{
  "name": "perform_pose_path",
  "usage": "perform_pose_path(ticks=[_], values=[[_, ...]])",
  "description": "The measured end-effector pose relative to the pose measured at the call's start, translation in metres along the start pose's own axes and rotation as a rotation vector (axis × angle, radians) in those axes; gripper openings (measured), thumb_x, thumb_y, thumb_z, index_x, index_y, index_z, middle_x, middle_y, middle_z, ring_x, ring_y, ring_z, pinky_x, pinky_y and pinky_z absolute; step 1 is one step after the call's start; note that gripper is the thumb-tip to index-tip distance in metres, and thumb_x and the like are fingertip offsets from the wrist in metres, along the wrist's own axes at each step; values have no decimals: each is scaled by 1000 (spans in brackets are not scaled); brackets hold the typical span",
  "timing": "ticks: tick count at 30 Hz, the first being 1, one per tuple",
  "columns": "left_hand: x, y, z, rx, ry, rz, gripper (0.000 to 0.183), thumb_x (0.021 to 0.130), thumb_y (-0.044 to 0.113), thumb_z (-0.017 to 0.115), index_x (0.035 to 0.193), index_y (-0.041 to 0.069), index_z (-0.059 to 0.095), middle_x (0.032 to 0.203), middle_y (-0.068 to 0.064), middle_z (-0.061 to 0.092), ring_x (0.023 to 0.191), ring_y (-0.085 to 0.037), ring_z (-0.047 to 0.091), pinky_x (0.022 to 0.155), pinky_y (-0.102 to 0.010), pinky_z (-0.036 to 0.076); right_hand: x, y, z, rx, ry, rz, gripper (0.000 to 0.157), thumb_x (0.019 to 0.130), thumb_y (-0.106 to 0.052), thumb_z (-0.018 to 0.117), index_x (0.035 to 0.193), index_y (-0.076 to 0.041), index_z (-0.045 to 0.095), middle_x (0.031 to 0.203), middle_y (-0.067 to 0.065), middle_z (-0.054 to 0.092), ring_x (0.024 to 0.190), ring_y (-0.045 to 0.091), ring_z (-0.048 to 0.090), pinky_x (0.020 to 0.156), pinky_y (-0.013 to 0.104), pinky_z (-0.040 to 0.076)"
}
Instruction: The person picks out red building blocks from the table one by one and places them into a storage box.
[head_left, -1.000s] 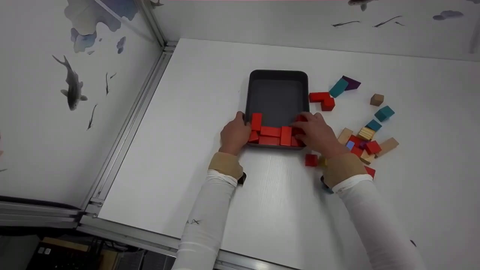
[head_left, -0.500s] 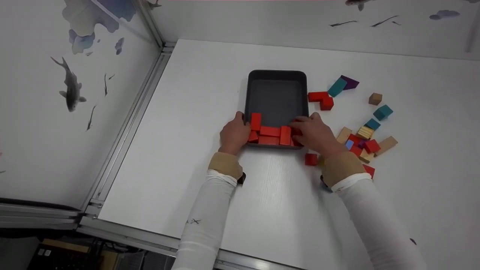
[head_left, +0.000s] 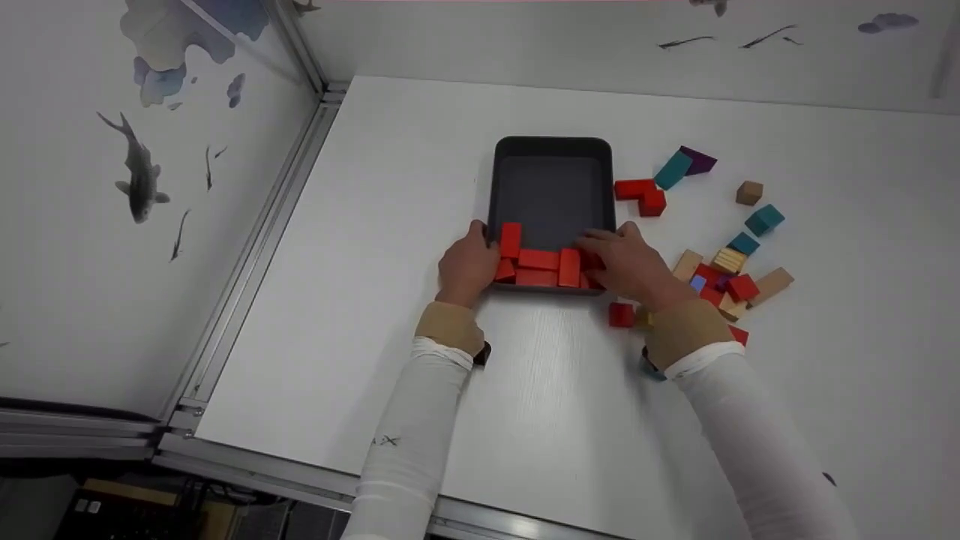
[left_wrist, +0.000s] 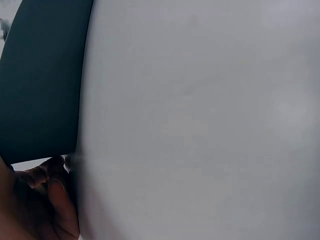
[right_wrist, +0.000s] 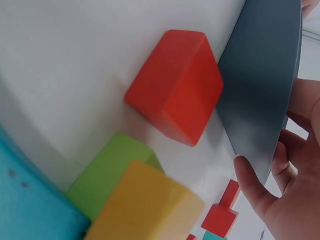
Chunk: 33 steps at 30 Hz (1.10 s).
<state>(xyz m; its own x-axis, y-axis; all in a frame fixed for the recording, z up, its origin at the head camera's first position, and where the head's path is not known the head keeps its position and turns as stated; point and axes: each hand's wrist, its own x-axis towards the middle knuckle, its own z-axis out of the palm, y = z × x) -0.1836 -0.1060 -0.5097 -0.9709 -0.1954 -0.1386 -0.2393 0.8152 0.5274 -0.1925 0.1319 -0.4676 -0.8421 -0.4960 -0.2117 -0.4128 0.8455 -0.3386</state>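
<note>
A dark grey tray (head_left: 551, 191) lies on the white table, with several red blocks (head_left: 538, 259) fitted along its near end. My left hand (head_left: 469, 264) grips the tray's left wall near the front corner; in the left wrist view its fingers (left_wrist: 62, 207) are beside the dark wall. Over the right wall reaches my right hand (head_left: 634, 264), its thumb and fingers around a red block (head_left: 591, 259) in the near right corner, partly hidden. The right wrist view has one of its fingers (right_wrist: 250, 182) touching the tray's outer wall (right_wrist: 260, 75).
A loose red block (right_wrist: 175, 87) sits outside the tray's near right corner, close to green (right_wrist: 112, 170) and yellow (right_wrist: 150, 205) blocks and a blue curved thing (right_wrist: 35, 190). Red blocks (head_left: 641, 196) lie beside the right wall. Mixed blocks (head_left: 731, 289) are scattered farther right.
The right fingers have shifted slightly over the red block in the corner. Otherwise both hands and the tray hold their places; the head view drifts a little.
</note>
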Motion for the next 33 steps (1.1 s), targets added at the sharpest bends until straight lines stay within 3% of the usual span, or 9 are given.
perform_pose_path(ticks=[14, 25, 33], values=[[-2, -2, 4, -20, -26, -15, 30, 90, 29, 43, 115, 14, 48, 85, -4, 59, 72, -17, 54, 60, -34, 43, -5, 4, 3, 129, 7, 49, 51, 82, -11, 62, 130, -22, 47, 111, 5, 47, 101, 23, 36, 74, 37, 46], [-3, 0, 6, -22, -31, -9, 30, 89, 31, 43, 114, 14, 48, 83, -4, 59, 70, -18, 55, 58, -34, 42, -4, 4, 4, 30, 58, 20, 53, 80, -1, 61, 129, -16, 49, 121, 6, 49, 103, 27, 36, 80, 40, 44], [-1, -1, -2, -11, -13, 2, 31, 89, 29, 42, 114, 14, 49, 83, -4, 60, 70, -17, 54, 59, -34, 42, -2, 2, 5, 141, 48, 45, 57, 84, -11, 59, 135, -24, 38, 117, 4, 47, 103, 24, 34, 80, 39, 45]])
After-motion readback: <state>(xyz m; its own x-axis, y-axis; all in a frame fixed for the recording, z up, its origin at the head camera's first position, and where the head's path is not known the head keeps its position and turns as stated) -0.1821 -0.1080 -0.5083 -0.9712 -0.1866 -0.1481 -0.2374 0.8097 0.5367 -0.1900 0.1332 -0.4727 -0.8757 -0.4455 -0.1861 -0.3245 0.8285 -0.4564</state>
